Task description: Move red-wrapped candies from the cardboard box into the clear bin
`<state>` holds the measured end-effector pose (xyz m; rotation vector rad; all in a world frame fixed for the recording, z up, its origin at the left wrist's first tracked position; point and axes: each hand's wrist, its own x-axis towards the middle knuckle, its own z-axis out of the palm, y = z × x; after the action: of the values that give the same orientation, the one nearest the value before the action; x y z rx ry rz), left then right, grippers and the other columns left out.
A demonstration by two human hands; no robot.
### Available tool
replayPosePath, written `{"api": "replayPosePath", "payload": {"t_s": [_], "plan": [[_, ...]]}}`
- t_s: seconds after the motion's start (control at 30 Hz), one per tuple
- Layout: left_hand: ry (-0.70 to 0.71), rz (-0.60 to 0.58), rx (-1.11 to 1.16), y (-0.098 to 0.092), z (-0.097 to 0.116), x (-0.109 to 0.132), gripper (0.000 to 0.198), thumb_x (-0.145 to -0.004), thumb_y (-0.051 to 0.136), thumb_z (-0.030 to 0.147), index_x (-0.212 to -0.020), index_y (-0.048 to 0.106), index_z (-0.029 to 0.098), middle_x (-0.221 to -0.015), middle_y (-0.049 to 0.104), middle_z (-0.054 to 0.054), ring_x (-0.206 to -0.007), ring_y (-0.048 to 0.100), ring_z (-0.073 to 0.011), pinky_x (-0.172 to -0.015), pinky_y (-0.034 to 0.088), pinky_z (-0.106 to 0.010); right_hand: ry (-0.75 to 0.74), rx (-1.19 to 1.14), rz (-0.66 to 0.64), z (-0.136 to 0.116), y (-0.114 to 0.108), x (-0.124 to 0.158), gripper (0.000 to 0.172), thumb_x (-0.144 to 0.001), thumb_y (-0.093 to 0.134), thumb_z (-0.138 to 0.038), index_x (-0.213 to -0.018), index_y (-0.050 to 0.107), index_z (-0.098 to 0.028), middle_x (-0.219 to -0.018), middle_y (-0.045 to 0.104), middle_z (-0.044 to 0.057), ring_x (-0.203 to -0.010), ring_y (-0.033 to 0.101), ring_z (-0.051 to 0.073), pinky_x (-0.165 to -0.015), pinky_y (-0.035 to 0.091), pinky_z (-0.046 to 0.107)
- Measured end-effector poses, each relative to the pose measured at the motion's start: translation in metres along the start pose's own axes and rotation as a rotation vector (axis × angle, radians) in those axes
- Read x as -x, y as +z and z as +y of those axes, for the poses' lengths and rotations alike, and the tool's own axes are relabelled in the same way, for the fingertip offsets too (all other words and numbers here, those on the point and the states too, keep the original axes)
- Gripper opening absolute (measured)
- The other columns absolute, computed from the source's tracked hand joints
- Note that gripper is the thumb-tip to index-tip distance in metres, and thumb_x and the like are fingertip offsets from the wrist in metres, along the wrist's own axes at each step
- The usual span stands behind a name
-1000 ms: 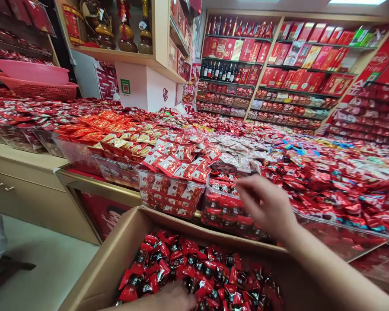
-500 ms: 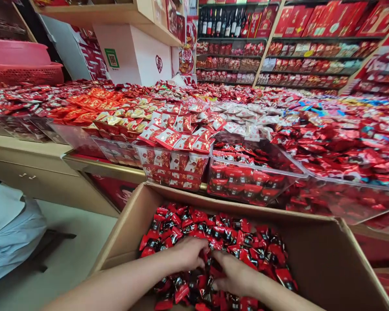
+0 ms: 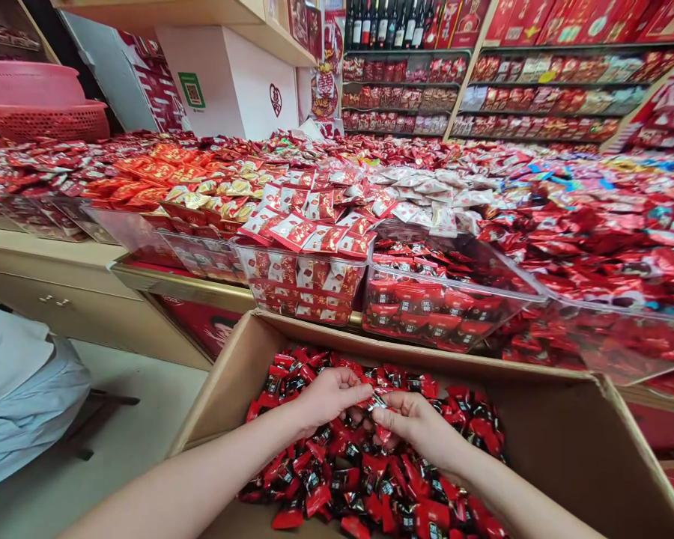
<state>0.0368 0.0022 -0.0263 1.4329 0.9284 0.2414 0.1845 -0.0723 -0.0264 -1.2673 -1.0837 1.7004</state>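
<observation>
Both hands are together over an open cardboard box (image 3: 573,442) that holds a heap of red and black wrapped candies (image 3: 337,479). My left hand (image 3: 331,397) is closed, thumb and fingers pinching the near side of a few wrapped candies (image 3: 377,404). From the other side, my right hand (image 3: 416,423) grips the same small bunch, its thumb on top. How many candies lie between the fingers is partly hidden. The hands are just above the heap.
Behind the box stand clear bins, one with red and white packets (image 3: 306,269), another with red and black candies (image 3: 427,307). Pink plastic baskets (image 3: 34,101) stand at far left. A person in light clothing (image 3: 22,397) sits at the left edge. Stocked shelves (image 3: 404,82) line the back.
Both hands have risen from within the heap and come together, now holding a few wrapped candies between them. The view has shifted slightly.
</observation>
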Motion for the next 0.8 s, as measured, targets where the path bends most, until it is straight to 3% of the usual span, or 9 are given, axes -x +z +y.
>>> {"api": "replayPosePath", "payload": {"t_s": [0.13, 0.27, 0.4, 0.47, 0.57, 0.7, 0.73, 0.8], "plan": [[0.026, 0.009, 0.195, 0.0, 0.005, 0.002, 0.035, -0.064, 0.055, 0.048, -0.07, 0.045, 0.015, -0.058, 0.055, 0.002, -0.049, 0.051, -0.0091, -0.044, 0.028, -0.019, -0.002, -0.117, 0.006, -0.005, 0.002, 0.002, 0.033, -0.067, 0.055, -0.046, -0.071, 0.059, -0.013, -0.059, 0.055, 0.0, -0.054, 0.052, 0.01, -0.049, 0.037, 0.021], [0.05, 0.044, 0.352, 0.002, 0.004, 0.002, 0.032, -0.062, 0.06, 0.043, -0.069, 0.044, 0.016, -0.058, 0.052, 0.005, -0.05, 0.049, -0.0076, -0.046, 0.031, -0.019, 0.01, -0.26, 0.151, -0.001, 0.006, -0.003, 0.032, -0.063, 0.061, -0.042, -0.079, 0.052, -0.015, -0.062, 0.054, -0.002, -0.054, 0.054, 0.011, -0.05, 0.042, 0.023], [0.015, 0.063, 0.594, 0.0, 0.002, 0.003, 0.033, -0.068, 0.051, 0.049, -0.074, 0.047, 0.016, -0.062, 0.052, 0.003, -0.055, 0.048, -0.0076, -0.05, 0.034, -0.019, -0.103, 0.028, 0.264, -0.015, 0.01, 0.004, 0.026, -0.067, 0.059, -0.036, -0.081, 0.049, -0.017, -0.06, 0.053, -0.002, -0.054, 0.052, 0.012, -0.046, 0.042, 0.022], [-0.026, 0.049, 0.66, -0.001, 0.001, 0.003, 0.039, -0.071, 0.042, 0.054, -0.076, 0.049, 0.015, -0.063, 0.054, 0.001, -0.054, 0.049, -0.0087, -0.05, 0.034, -0.02, -0.267, 0.318, 0.259, -0.038, 0.012, 0.018, 0.017, -0.074, 0.052, -0.032, -0.084, 0.052, -0.018, -0.072, 0.057, 0.002, -0.066, 0.054, 0.014, -0.057, 0.044, 0.024], [-0.044, 0.056, 0.639, -0.002, -0.003, 0.002, 0.042, -0.071, 0.042, 0.055, -0.076, 0.051, 0.014, -0.066, 0.058, -0.002, -0.055, 0.052, -0.0104, -0.05, 0.033, -0.021, -0.52, 0.642, 0.296, -0.089, 0.009, 0.046, 0.017, -0.078, 0.046, -0.027, -0.093, 0.053, -0.022, -0.089, 0.058, 0.004, -0.081, 0.053, 0.016, -0.072, 0.043, 0.027], [-0.031, 0.021, 0.566, 0.001, -0.005, 0.003, 0.044, -0.071, 0.041, 0.055, -0.074, 0.051, 0.012, -0.069, 0.06, -0.006, -0.056, 0.054, -0.0109, -0.05, 0.033, -0.02, -0.748, 0.835, 0.7, -0.17, -0.028, 0.054, 0.021, -0.077, 0.045, -0.03, -0.097, 0.05, -0.025, -0.082, 0.058, 0.002, -0.07, 0.054, 0.015, -0.063, 0.044, 0.026], [-0.037, 0.013, 0.551, 0.002, -0.005, 0.003, 0.044, -0.071, 0.041, 0.055, -0.074, 0.052, 0.012, -0.068, 0.06, -0.006, -0.055, 0.053, -0.0106, -0.049, 0.032, -0.02, -0.769, 0.915, 0.787, -0.188, -0.042, 0.047, 0.019, -0.077, 0.044, -0.03, -0.093, 0.051, -0.024, -0.08, 0.058, 0.002, -0.069, 0.053, 0.015, -0.061, 0.043, 0.026], [-0.053, 0.004, 0.517, 0.004, -0.005, 0.003, 0.044, -0.071, 0.042, 0.055, -0.073, 0.052, 0.012, -0.066, 0.06, -0.006, -0.053, 0.053, -0.0098, -0.047, 0.031, -0.019, -0.629, 1.139, 0.777, -0.213, -0.073, 0.027, 0.016, -0.076, 0.042, -0.025, -0.085, 0.054, -0.022, -0.076, 0.059, 0.003, -0.068, 0.052, 0.016, -0.061, 0.041, 0.027]]}}
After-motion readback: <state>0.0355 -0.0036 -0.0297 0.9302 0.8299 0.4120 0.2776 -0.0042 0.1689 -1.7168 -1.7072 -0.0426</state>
